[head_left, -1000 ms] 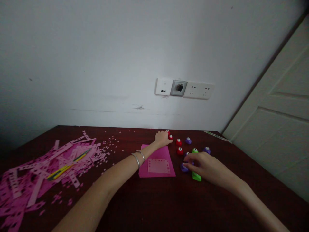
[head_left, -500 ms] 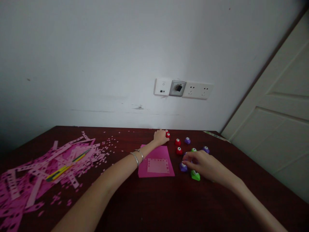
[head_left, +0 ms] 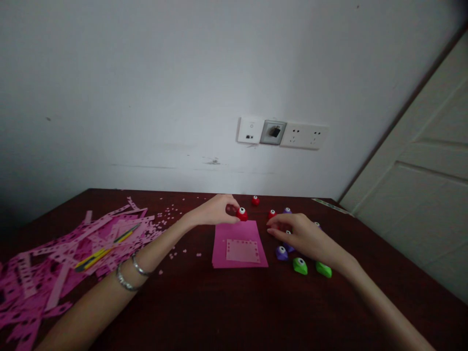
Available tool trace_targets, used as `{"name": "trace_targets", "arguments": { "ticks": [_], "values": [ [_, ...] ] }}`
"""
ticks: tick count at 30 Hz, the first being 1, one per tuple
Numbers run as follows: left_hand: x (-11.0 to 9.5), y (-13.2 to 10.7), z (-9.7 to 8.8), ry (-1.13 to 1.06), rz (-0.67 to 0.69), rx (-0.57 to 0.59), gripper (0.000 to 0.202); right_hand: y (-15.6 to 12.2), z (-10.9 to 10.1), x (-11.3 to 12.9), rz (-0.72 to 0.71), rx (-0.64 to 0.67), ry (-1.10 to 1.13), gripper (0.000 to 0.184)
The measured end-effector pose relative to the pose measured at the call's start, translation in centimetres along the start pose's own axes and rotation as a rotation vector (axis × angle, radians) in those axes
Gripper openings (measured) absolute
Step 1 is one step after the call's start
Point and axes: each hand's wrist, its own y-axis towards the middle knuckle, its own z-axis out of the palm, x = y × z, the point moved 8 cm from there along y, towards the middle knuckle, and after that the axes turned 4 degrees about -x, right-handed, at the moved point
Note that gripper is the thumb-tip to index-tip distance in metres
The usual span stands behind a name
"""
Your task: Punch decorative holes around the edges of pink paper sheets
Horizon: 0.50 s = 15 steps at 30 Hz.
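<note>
My left hand (head_left: 215, 210) pinches a small red paper punch (head_left: 241, 213) just above the far edge of a pink sheet (head_left: 239, 243) that lies on the dark wooden table (head_left: 219, 307). A paler pink rectangle with punched borders rests on that sheet. My right hand (head_left: 302, 236) hovers palm down over a cluster of small punches, fingers slightly spread, near a red punch (head_left: 271, 214) and a purple punch (head_left: 281, 252). Two green punches (head_left: 300, 265) lie in front of that hand. Another red punch (head_left: 255, 200) sits near the wall.
A heap of pink paper strips and confetti (head_left: 62, 258) covers the table's left side, with a yellow-green tool (head_left: 98, 251) on it. Wall sockets (head_left: 283, 132) hang above the table. A white door (head_left: 424, 185) stands at the right.
My left hand has picked up a red punch from the far group and drawn it back towards the pink sheet. My right hand has shifted left and farther away, uncovering both green punches.
</note>
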Motion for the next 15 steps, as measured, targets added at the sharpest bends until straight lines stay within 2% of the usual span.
{"name": "trace_targets", "arguments": {
  "ticks": [4,8,15],
  "values": [
    [-1.0,-1.3,0.5,0.015,0.010,0.118,0.027,0.8,1.1,1.2,-0.052,-0.059,0.044,0.023],
    [-2.2,-1.5,1.2,0.026,0.075,0.171,0.026,1.0,2.3,2.1,-0.110,-0.120,0.131,0.029],
    [-3.2,-1.6,2.4,0.028,0.126,0.209,0.026,1.0,3.5,2.9,-0.103,-0.084,0.229,0.024]
  ]
}}
